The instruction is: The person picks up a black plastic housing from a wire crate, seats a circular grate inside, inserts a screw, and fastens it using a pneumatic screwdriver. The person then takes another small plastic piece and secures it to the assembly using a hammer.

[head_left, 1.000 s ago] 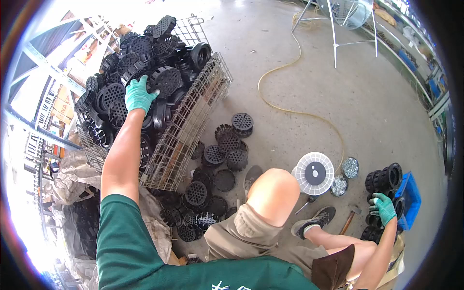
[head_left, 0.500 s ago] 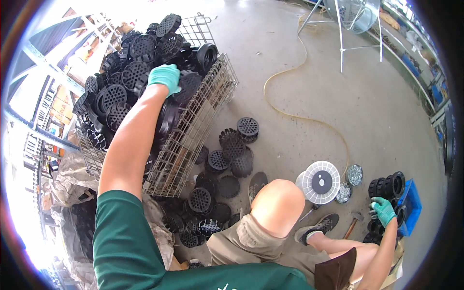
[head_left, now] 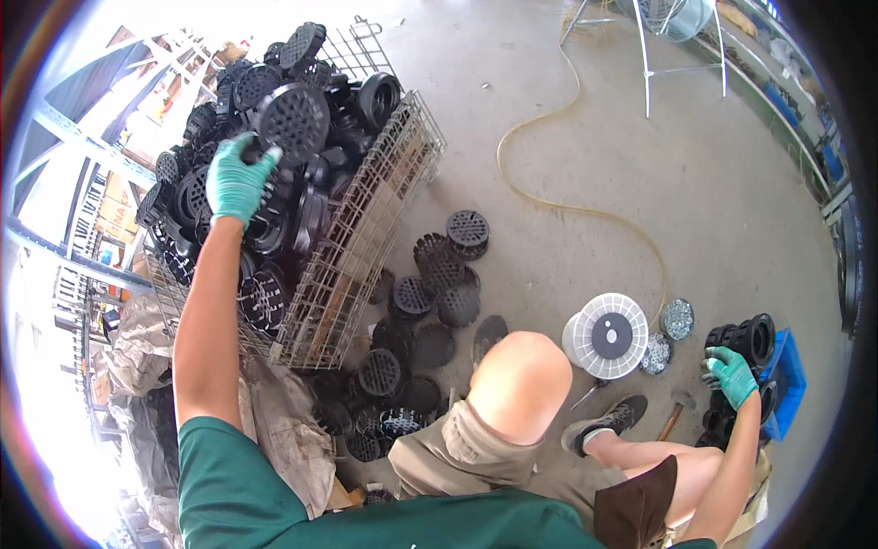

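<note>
On the concrete floor (head_left: 585, 247) we see a wire cage (head_left: 366, 233) heaped above its side with a mound of black parts (head_left: 311, 215); pulling from low in it could, we judge, start a slide. Loose perforated caps (head_left: 439, 267) near the cage might skid underfoot. By the blue crate (head_left: 785, 392), the ribbed black rings (head_left: 755, 340) could topple if our right grip (head_left: 732, 377), curled against them, leaned. Our left grip (head_left: 240, 183), half-curled, meets the edge of a round perforated disc (head_left: 294, 119) atop the mound. At this angle we cannot tell whether either grip holds anything; a loose pinch could drop the disc.
</note>
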A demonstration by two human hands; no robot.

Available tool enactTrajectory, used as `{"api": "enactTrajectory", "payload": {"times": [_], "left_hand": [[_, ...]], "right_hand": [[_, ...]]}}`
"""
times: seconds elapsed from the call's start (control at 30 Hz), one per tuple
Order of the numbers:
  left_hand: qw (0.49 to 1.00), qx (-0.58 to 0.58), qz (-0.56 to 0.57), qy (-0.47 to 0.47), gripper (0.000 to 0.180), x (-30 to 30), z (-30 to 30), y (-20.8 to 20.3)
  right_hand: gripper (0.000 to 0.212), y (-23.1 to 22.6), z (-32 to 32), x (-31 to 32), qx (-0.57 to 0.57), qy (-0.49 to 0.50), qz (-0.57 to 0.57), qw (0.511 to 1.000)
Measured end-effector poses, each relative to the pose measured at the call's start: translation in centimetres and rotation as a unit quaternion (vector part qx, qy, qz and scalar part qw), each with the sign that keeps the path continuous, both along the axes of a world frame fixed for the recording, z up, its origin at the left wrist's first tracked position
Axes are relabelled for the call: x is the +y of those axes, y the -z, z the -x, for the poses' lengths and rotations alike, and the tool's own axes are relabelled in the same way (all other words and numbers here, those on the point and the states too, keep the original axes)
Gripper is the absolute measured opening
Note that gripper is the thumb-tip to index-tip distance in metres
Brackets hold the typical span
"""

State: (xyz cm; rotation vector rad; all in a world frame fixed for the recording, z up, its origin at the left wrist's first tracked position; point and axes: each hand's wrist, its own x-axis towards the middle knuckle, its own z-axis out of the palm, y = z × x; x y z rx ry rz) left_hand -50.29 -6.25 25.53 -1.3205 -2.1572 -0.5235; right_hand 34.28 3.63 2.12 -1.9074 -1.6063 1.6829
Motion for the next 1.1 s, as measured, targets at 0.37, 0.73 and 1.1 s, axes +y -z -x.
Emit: {"api": "enactTrajectory", "payload": {"times": [0.37, 0.73, 1.1], "left_hand": [[0.909, -0.360, 0.103, 0.182, 0.058, 3.2, -14.6, 11.8], [0.886, -0.238, 0.395, -0.043, 0.055, 1.2, -8.6, 35.9], [0.964, 0.060, 0.183, -0.182, 0.095, 7.2, -2.9, 5.1]], "right_hand": [[0.039, -2.6, -0.8, -1.2, 0.018, 0.044, -0.022, 0.999], [0.038, -1.7, -3.1, -2.7, 0.003, 0.093, -0.001, 0.996], [0.036, -2.2, 1.2, 0.7, -0.010, 0.013, -0.049, 0.999]]}}
